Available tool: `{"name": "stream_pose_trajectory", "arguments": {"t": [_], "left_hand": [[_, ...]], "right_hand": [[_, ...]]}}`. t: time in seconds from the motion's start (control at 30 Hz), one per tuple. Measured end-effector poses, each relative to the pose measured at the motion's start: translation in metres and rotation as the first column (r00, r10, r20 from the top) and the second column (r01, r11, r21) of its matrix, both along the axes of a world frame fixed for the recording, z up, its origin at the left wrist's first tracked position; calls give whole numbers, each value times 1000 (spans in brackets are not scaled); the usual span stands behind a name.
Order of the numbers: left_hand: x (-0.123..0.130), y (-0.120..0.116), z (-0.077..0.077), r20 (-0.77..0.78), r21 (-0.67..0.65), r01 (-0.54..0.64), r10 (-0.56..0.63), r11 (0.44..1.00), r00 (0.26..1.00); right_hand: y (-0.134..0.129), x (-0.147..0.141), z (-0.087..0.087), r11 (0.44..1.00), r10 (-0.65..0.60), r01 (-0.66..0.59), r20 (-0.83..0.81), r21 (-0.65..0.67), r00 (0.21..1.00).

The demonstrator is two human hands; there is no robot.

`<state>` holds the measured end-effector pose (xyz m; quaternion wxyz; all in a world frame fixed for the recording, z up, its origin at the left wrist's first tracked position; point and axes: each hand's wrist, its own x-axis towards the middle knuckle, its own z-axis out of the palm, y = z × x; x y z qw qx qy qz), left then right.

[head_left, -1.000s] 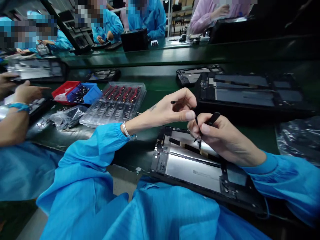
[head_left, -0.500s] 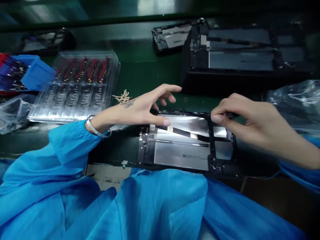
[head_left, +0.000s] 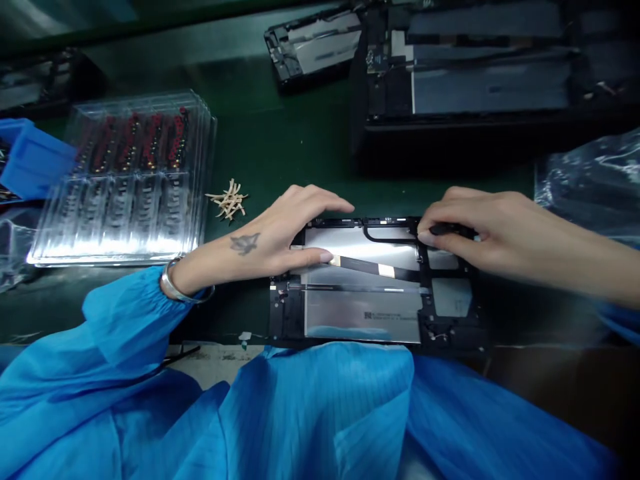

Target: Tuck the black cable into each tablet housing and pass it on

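Note:
An opened flat device, like a tablet [head_left: 361,313], lies before me with silvery panels inside a black frame. My left hand [head_left: 287,237] spans its upper left part, thumb stretched over the panel at a dark flat ribbon [head_left: 367,267], other fingers near the far edge. My right hand [head_left: 467,230] is closed in a pinch at the upper right of the frame. A small black part [head_left: 453,230] shows between its fingers; its kind is unclear. A thin black cable [head_left: 383,238] curves over the upper panel toward those fingertips.
Left stands a clear plastic tray [head_left: 115,220] of small red and black parts, with a blue bin [head_left: 37,160] beside it. Tan strips [head_left: 229,200] lie in a pile. Behind are a dark stack with an open device [head_left: 490,80] and another device [head_left: 315,47]. Clear plastic [head_left: 595,180] sits right.
My left hand has come down closer to the device. The black cable now shows curved over the upper panel. My right hand keeps its pinch near the same spot; the view has shifted slightly.

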<state>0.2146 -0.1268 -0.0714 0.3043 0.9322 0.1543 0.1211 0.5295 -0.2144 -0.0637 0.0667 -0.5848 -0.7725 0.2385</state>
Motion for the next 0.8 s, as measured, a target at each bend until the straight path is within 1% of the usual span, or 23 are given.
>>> {"name": "stream_pose_trajectory", "arguments": {"t": [0.1, 0.23, 0.37, 0.53, 0.8], "left_hand": [[4, -2, -4, -22, 33, 59, -58, 998, 998], [7, -4, -9, -78, 52, 105, -101, 993, 992], [9, -6, -11, -108, 115, 128, -116, 985, 987], [12, -9, -9, -123, 177, 142, -121, 974, 985], [14, -7, -13, -111, 248, 184, -160, 951, 981]], "right_hand": [[4, 2, -4, 1000, -6, 7, 50, -18, 999], [7, 4, -8, 1000, 13, -11, 87, -15, 996], [10, 5, -9, 999, 43, -43, 89, -6, 995], [13, 6, -10, 999, 53, -54, 81, 6, 995], [14, 1, -3, 997, 63, -58, 124, -45, 990]]}}
